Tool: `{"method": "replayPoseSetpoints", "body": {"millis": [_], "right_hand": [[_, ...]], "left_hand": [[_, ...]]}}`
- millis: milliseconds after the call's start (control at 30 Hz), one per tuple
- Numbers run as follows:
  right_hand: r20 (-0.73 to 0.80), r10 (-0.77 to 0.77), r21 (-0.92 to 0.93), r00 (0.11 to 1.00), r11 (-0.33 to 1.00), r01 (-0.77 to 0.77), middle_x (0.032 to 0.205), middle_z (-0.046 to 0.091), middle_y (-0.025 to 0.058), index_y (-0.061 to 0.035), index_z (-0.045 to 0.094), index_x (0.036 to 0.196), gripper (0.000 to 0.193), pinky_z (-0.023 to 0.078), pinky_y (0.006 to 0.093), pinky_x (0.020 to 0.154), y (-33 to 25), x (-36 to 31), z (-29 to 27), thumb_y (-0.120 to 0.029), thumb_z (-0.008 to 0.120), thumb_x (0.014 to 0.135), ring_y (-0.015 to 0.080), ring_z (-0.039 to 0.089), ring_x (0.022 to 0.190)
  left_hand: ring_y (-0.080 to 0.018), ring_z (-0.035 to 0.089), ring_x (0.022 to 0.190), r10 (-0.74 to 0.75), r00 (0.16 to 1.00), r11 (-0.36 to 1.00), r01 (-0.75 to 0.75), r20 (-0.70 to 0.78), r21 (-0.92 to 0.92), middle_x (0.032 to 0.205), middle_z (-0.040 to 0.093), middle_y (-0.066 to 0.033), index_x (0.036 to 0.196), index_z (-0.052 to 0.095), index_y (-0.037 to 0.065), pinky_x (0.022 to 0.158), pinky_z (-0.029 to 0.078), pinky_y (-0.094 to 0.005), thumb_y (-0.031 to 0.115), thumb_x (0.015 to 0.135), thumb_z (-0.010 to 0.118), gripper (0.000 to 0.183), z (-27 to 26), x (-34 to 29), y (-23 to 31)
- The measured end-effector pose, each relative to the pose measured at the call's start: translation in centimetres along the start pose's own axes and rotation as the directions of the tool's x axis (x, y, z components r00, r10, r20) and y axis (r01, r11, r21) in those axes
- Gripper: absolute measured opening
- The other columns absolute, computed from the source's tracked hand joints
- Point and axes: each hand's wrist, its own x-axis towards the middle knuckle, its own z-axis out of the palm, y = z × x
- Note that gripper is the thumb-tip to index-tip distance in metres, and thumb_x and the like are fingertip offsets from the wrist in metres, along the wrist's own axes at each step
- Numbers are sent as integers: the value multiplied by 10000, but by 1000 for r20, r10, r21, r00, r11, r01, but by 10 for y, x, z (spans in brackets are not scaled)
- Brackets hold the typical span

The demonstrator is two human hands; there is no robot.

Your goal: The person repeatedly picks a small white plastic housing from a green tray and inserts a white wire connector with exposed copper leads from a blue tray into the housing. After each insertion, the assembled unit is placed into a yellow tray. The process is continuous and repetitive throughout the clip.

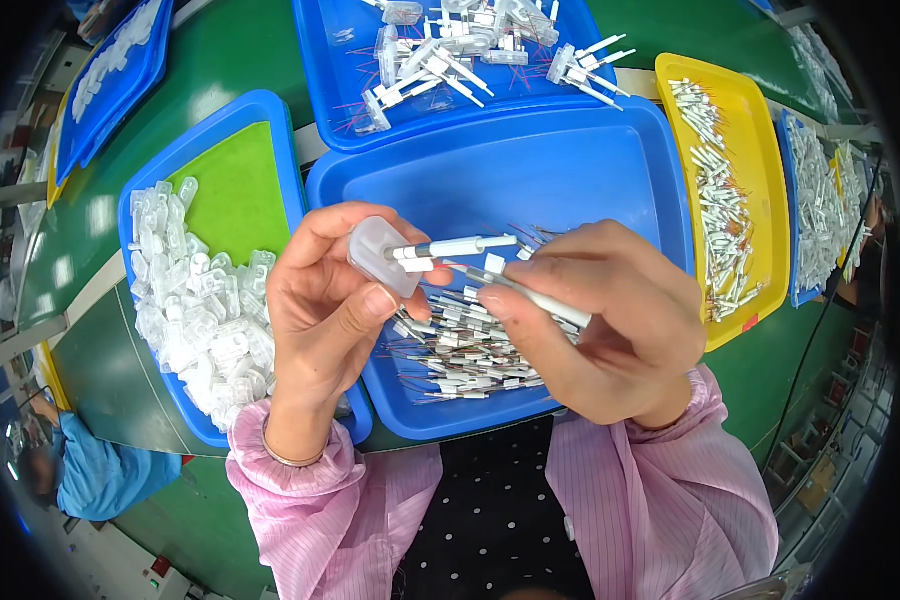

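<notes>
My left hand [315, 300] is closed on a clear plastic housing [375, 245], thumb in front and fingers behind. One slim white rod [460, 247] with a dark band sticks out of the housing toward the right, with a short white piece below it. In my right hand [620, 310] a second white rod [558, 306] is pinched between thumb and fingers, its thin end pointing at the housing. Whether that end touches the housing, I cannot tell. Under both hands, many similar white rods with thin wires [475, 350] lie in the large blue tray [500, 165].
Left stands a blue tray [275, 135] with a green liner and heaped clear housings [200, 310]. Housings fitted with rods [440, 65] fill a far blue tray [345, 125]. To the right, a yellow tray [760, 190] holds white rods. A person in blue [115, 465] is at the lower left.
</notes>
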Motion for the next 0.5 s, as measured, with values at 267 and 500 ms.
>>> {"method": "replayPoseSetpoints", "body": {"millis": [267, 500], "right_hand": [[-10, -139, -101, 990, 985, 137, 686, 576, 110, 40, 617, 822, 252, 405, 230, 395, -1, -3, 6, 20, 725, 596, 174, 536, 509], [2, -123, -132, 992, 984, 122, 683, 570, 95, 11, 620, 794, 230, 392, 230, 391, -9, -7, 6, 7, 736, 596, 158, 529, 489]], "left_hand": [[-271, 609, 852, 31, 999, 999, -30, -15, 45, 992, 553, -203, 1101, 435, -71, 658, 541, -293, -16, 772, 599, 372, 0, -1, 0], [-271, 611, 850, 29, 1000, 999, -29, -7, 42, 992, 554, -207, 1104, 433, -72, 661, 540, -295, -16, 769, 604, 380, 1, -1, 0]]}}
